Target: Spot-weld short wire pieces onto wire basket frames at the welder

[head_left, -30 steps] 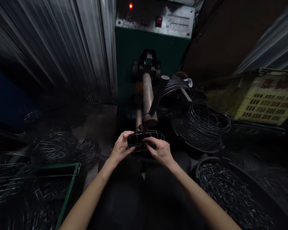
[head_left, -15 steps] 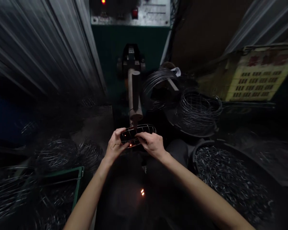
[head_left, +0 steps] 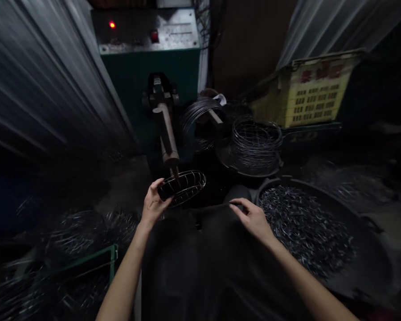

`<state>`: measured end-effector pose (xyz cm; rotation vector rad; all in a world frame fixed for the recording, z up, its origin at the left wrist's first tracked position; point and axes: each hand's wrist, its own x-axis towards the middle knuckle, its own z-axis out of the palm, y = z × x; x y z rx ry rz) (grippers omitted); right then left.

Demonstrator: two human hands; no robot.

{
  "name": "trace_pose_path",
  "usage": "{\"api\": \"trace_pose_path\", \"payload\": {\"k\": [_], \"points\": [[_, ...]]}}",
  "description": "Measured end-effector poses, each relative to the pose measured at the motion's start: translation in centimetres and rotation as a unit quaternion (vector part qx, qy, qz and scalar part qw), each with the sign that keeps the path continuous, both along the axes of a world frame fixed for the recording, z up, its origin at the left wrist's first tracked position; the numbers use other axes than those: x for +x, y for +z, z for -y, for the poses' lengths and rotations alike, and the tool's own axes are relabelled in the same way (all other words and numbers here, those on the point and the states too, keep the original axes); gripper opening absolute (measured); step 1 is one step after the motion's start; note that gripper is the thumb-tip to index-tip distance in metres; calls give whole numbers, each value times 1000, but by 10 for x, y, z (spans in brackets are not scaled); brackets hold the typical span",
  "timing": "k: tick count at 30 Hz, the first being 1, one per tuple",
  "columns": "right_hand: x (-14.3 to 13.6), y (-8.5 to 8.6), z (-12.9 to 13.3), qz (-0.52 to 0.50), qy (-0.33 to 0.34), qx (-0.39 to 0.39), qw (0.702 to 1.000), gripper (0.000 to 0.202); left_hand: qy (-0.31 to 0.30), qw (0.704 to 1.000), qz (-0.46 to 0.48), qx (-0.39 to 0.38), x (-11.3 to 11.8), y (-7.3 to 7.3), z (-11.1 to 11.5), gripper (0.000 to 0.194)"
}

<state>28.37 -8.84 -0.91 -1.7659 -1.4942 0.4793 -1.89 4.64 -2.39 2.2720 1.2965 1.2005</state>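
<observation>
My left hand (head_left: 154,203) is closed on the near-left rim of a round wire frame (head_left: 189,192), made of two rings joined by short cross wires. The frame is tilted under the tip of a metal machine arm (head_left: 168,139); whether the tip touches the wire is hard to tell. To the right, apart from the frame, my right hand (head_left: 252,217) has its thumb and forefinger curved with a small gap between the tips, and nothing shows in it. It is nearest a wide dark tub (head_left: 376,263) of small metal pieces (head_left: 304,227).
Behind stands a green machine (head_left: 127,76) with a lit red lamp (head_left: 112,25). Wire rings (head_left: 257,138) are stacked at the right, near a yellow crate (head_left: 316,96). A green-rimmed crate (head_left: 113,261) with wire stands at lower left. Dark cloth (head_left: 187,258) covers the lap.
My right hand has left the frame and moved right towards the tub. The left hand still holds the frame. The glowing sparks are gone, and the view has shifted right.
</observation>
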Motion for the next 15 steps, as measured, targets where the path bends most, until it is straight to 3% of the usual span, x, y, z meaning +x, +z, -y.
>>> {"api": "trace_pose_path", "payload": {"k": [5,8,12,15], "points": [[30,-8,40,-7,-78,-39,996,31,0,1000,-15,24,-1,-3,-5,67],[47,-9,56,1,-111,-68,991,34,-40,997,-27,68,-6,3,8,62],[59,-2,55,5,-96,-81,992,35,-158,982,-62,86,-35,26,58,47],[51,4,26,-8,-6,-80,997,32,-159,983,-89,39,-64,46,106,42]]}}
